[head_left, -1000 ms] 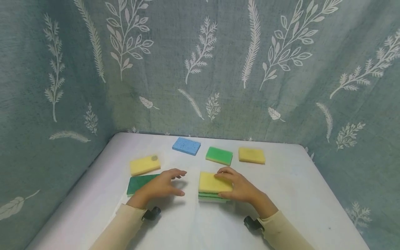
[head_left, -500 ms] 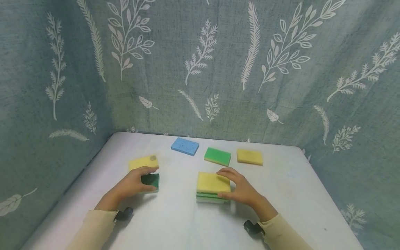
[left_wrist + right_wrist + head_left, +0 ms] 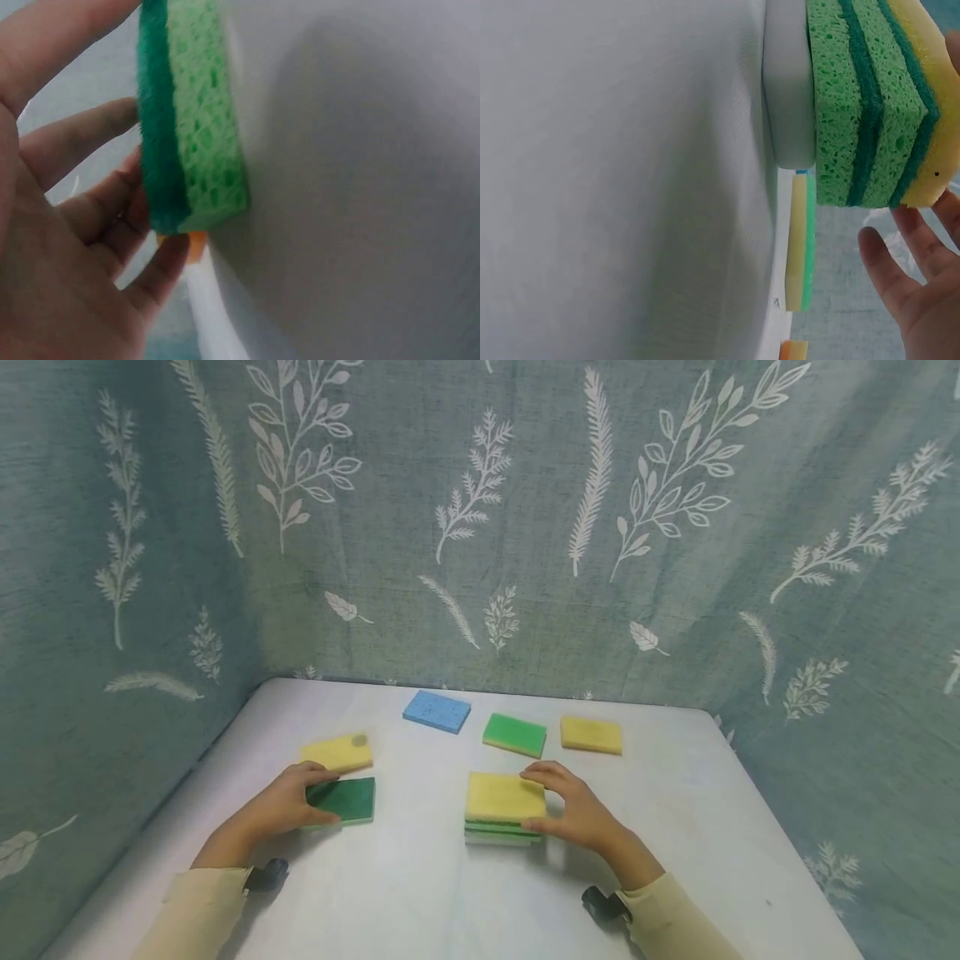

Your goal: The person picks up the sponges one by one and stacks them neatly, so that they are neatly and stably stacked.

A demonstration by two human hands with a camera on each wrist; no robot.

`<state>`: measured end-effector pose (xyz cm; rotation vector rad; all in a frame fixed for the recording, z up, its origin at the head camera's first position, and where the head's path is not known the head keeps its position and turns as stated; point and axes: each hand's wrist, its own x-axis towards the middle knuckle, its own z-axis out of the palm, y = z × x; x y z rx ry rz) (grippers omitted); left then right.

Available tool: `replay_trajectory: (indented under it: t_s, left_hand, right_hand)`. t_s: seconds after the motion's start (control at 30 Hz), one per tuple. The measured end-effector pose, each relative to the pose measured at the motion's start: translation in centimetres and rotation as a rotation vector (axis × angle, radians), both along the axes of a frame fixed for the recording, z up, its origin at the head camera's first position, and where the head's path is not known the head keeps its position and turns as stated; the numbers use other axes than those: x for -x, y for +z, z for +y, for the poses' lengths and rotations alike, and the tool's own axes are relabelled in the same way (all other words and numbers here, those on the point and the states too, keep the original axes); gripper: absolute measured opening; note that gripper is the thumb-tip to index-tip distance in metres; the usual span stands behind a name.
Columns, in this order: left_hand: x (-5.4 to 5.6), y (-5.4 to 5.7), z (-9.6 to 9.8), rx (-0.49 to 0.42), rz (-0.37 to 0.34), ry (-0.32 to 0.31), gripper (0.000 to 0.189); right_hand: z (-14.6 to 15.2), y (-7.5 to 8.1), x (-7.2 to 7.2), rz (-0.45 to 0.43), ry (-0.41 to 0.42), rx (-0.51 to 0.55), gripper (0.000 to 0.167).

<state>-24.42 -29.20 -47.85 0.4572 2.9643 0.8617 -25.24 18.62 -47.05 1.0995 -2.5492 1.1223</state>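
A dark green scouring sponge [image 3: 348,800] with a light green foam side [image 3: 206,112] lies flat on the table. Over its left end is my left hand [image 3: 281,806], thumb by the front edge and fingers by the back. Its fingers are spread and bent beside the sponge, with no firm grip visible. At the middle stands a stack of sponges: white [image 3: 789,112] at the bottom, light and dark green layers [image 3: 870,127] between, and a yellow sponge [image 3: 504,797] on top. My right hand [image 3: 577,814] holds the yellow sponge's right end between thumb and fingers.
Behind, from left to right, lie a yellow sponge [image 3: 333,753] with a dark spot, a blue sponge [image 3: 437,711], a green-topped sponge [image 3: 515,734] and another yellow sponge [image 3: 591,735]. A patterned curtain [image 3: 405,527] rises along the white table's [image 3: 675,827] back and sides.
My left hand has moved left from the middle, over the dark green sponge to its left end; the sponge looks unmoved. The right hand has stayed at the stack. The view has shifted slightly.
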Motion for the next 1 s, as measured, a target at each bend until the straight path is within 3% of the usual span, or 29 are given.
replay_trajectory:
  t_s: [0.2, 0.3, 0.5, 0.73, 1.0]
  left_hand:
    - [-0.5, 0.8, -0.1, 0.027, -0.117, 0.024, 0.084]
    - [-0.7, 1.0, -0.1, 0.026, -0.142, 0.018, 0.082]
    - [-0.7, 0.8, 0.0, 0.008, -0.132, 0.011, 0.079]
    - [-0.4, 0.9, 0.7, -0.007, -0.069, -0.026, 0.078]
    - [0.0, 1.4, 2.2, -0.056, -0.056, -0.008, 0.077]
  right_hand:
    - [-0.1, 0.1, -0.2, -0.022, 0.002, -0.019, 0.064]
    - [0.0, 0.1, -0.2, -0.051, -0.005, -0.03, 0.066]
    - [0.1, -0.3, -0.2, -0.08, -0.011, -0.034, 0.067]
    - [0.2, -0.4, -0.1, -0.061, -0.014, -0.011, 0.064]
    - [0.3, -0.4, 0.1, -0.122, -0.002, 0.082, 0.064]
